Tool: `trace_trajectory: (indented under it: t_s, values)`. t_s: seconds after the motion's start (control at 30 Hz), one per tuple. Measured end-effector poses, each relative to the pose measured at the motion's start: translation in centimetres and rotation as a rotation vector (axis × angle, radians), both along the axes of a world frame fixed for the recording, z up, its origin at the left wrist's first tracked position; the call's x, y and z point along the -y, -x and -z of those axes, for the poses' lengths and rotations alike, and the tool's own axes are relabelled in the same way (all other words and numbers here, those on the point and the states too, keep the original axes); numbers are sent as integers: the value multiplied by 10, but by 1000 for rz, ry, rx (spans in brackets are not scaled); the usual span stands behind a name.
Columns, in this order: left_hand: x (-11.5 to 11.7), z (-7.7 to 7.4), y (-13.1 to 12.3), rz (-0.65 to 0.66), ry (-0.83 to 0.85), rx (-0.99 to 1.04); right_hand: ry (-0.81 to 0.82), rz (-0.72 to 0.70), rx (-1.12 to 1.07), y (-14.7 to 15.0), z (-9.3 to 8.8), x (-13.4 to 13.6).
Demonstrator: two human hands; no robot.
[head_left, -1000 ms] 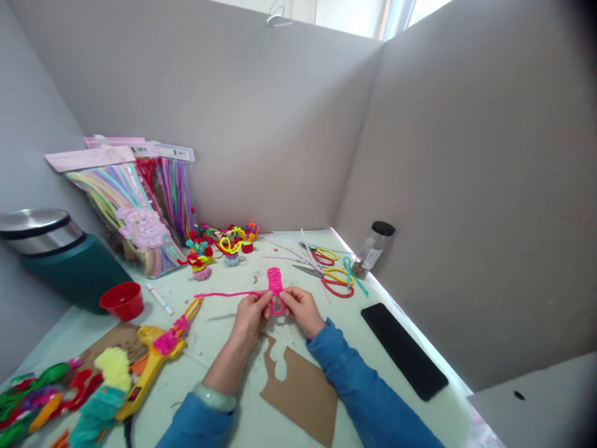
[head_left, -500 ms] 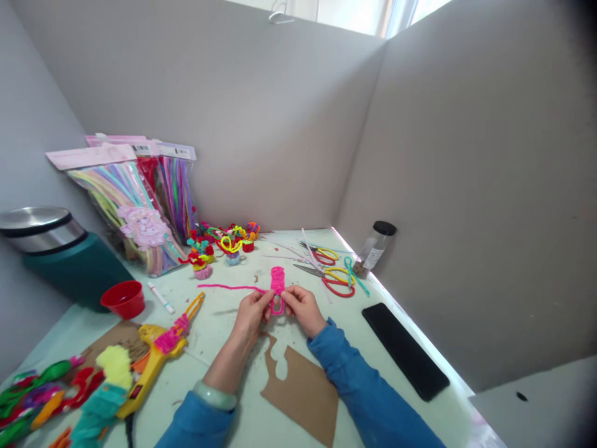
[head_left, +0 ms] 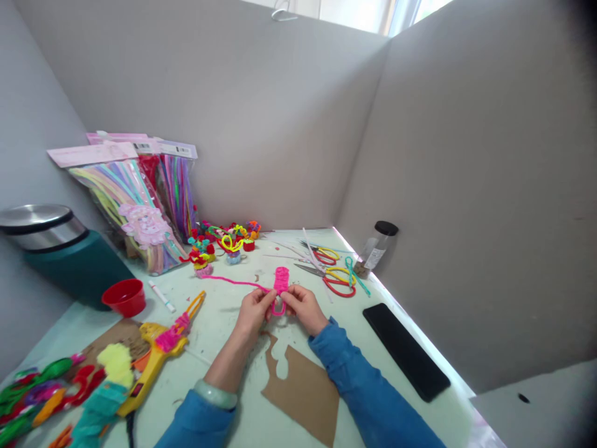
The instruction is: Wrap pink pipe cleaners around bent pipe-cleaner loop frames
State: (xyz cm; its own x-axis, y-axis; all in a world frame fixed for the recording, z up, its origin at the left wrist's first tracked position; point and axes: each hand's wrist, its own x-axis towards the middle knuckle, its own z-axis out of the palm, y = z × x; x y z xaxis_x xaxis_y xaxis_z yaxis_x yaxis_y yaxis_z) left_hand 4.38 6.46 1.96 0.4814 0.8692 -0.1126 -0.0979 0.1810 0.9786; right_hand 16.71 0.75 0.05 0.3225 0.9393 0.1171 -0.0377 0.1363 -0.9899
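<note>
Between my two hands is a bright pink pipe-cleaner piece (head_left: 281, 280), a narrow loop with its upper part tightly wrapped and an open loop at the lower end. My left hand (head_left: 253, 312) pinches its left side, where a loose pink tail (head_left: 233, 281) runs out to the left. On the other side, my right hand (head_left: 305, 307) grips the piece between thumb and fingers. The fingertips hide the spot where the wrapping ends. Just below my hands lies a cut brown cardboard sheet (head_left: 305, 392).
To the left lie a yellow glue gun (head_left: 152, 373), a red cup (head_left: 125, 298), a marker (head_left: 161, 297) and a teal bottle (head_left: 74, 261). Behind are bags of pipe cleaners (head_left: 135, 211) and small pipe-cleaner figures (head_left: 233, 249). Scissors (head_left: 338, 283), a jar (head_left: 375, 249) and a black phone (head_left: 405, 351) are at right.
The wrapped top of the pink piece has tilted slightly to the right. Its loose tail has swung upward at the far left end. Both hands keep their grip.
</note>
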Motion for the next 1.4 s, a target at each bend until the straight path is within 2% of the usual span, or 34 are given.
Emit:
trace_trajectory:
  t_s: [0.1, 0.37, 0.57, 0.73, 0.87, 1.07, 1.27, 1.4]
  values:
    - [1, 0, -1, -35, -45, -75, -12, 27, 33, 1, 3, -1]
    - [3, -2, -2, -6, -53, -74, 10, 32, 19, -2, 1, -1]
    - [1, 5, -2, -31, -107, -122, -3, 53, 42, 2, 2, -2]
    - [2, 7, -1, 32, -83, -98, -4, 97, 48, 2, 5, -3]
    - [3, 4, -1, 63, -42, -69, 11, 69, 53, -1, 6, -3]
    - [1, 6, -2, 23, -107, -169, 29, 95, 84, 0, 5, -3]
    - [1, 8, -2, 32, -123, -147, 16, 95, 54, 2, 2, -2]
    - [1, 9, -3, 12, -152, -187, 6, 138, 115, 3, 2, -3]
